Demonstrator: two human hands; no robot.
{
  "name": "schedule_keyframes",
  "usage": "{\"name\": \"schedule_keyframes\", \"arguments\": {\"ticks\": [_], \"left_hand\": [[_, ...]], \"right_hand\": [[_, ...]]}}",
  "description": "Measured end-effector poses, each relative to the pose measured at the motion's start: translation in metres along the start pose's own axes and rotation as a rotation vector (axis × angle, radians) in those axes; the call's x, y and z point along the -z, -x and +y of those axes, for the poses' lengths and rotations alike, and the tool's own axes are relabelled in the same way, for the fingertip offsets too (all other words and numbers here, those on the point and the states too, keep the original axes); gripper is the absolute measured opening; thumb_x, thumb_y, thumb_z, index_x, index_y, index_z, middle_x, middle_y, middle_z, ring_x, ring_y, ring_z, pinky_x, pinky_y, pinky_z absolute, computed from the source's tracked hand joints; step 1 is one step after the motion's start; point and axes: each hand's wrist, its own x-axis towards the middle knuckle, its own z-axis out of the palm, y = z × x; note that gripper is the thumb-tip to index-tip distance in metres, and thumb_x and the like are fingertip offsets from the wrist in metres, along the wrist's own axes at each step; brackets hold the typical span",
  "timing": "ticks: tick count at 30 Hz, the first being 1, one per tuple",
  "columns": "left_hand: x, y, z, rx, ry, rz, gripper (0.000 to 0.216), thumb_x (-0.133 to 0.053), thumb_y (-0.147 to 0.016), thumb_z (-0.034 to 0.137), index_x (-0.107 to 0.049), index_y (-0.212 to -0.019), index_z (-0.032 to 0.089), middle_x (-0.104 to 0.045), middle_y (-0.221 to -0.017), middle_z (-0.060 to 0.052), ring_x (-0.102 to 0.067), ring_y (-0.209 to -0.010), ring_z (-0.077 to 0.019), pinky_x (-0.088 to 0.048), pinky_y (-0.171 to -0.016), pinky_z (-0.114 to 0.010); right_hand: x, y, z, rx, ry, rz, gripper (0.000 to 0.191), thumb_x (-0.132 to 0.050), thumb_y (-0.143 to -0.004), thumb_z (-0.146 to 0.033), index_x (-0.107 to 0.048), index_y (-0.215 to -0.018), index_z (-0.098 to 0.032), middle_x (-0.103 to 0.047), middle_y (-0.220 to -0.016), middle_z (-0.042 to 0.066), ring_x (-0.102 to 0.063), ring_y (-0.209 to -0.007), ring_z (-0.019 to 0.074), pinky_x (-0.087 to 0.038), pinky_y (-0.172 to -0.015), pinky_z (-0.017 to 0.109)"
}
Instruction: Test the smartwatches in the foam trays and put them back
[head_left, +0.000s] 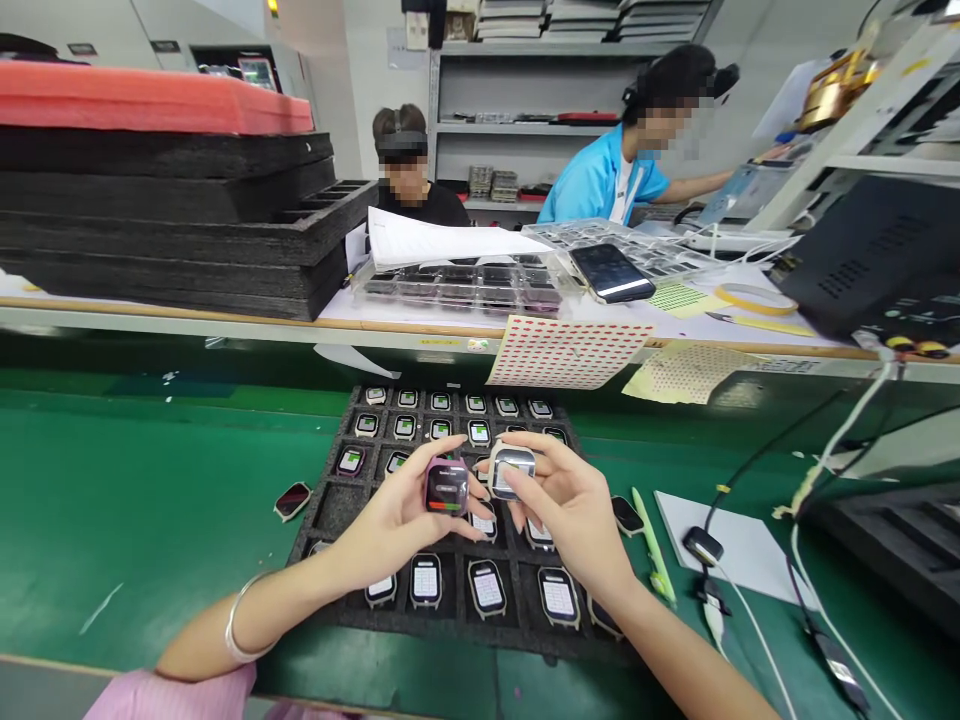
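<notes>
No lettering, on watch screens or elsewhere, can be read

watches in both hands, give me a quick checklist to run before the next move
1. Purple-framed watch gripped by the left hand: ok.
2. Its screen lit: ok, text and a coloured strip show.
3. Pale-framed watch gripped by the right hand: ok.
4. Its screen unobstructed: not ok, the thumb covers part.
5. All watches off the green table: not ok, a loose watch lies left of the foam tray.
6. Slots beneath the hands all filled: cannot tell, partly hidden.
</notes>
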Motion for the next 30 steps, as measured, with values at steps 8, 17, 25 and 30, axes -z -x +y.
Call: {"name": "schedule_keyframes", "arguments": {"ticks": [8, 17, 25, 30], "left_hand": [[-0.002, -0.004, 0.000, -0.039, -0.043, 0.065, 0.056, -0.063, -0.085, 0.016, -0.038, -0.135, 0.022, -0.060, -0.099, -0.007, -0.064, -0.088, -0.0191, -0.058, -0.075, -0.033], [0.002, -0.004, 0.000, -0.093, -0.014, 0.025, 0.055, -0.063, -0.085, 0.020, -0.041, -0.135, 0.024, -0.061, -0.103, -0.009, -0.064, -0.092, -0.0226, -0.057, -0.078, -0.038], [0.002, -0.004, 0.003, -0.068, -0.059, 0.087, 0.052, -0.058, -0.090, 0.026, -0.037, -0.137, 0.020, -0.061, -0.097, -0.009, -0.065, -0.088, -0.0218, -0.058, -0.073, -0.037], [0.004, -0.002, 0.002, -0.105, -0.040, 0.051, 0.065, -0.067, -0.082, 0.021, -0.037, -0.139, 0.022, -0.060, -0.104, -0.010, -0.063, -0.092, -0.0229, -0.057, -0.078, -0.038]], "right_hand": [[0.004, 0.002, 0.005, -0.003, 0.029, -0.054, 0.029, -0.061, -0.089, -0.029, -0.059, -0.117, -0.020, -0.069, -0.085, 0.006, -0.052, -0.046, 0.0094, -0.036, -0.038, 0.020], [0.007, 0.001, 0.003, -0.019, 0.004, -0.047, 0.031, -0.064, -0.088, -0.032, -0.060, -0.117, -0.021, -0.070, -0.086, 0.007, -0.054, -0.045, 0.0123, -0.038, -0.038, 0.023], [0.011, 0.004, 0.001, -0.021, -0.062, -0.138, 0.038, -0.063, -0.088, -0.024, -0.057, -0.126, -0.024, -0.069, -0.092, 0.008, -0.061, -0.055, 0.0143, -0.045, -0.042, 0.022], [0.008, 0.003, 0.001, -0.028, -0.090, -0.156, 0.051, -0.068, -0.085, -0.021, -0.051, -0.133, -0.023, -0.069, -0.088, 0.007, -0.066, -0.062, 0.0182, -0.050, -0.045, 0.024]]}}
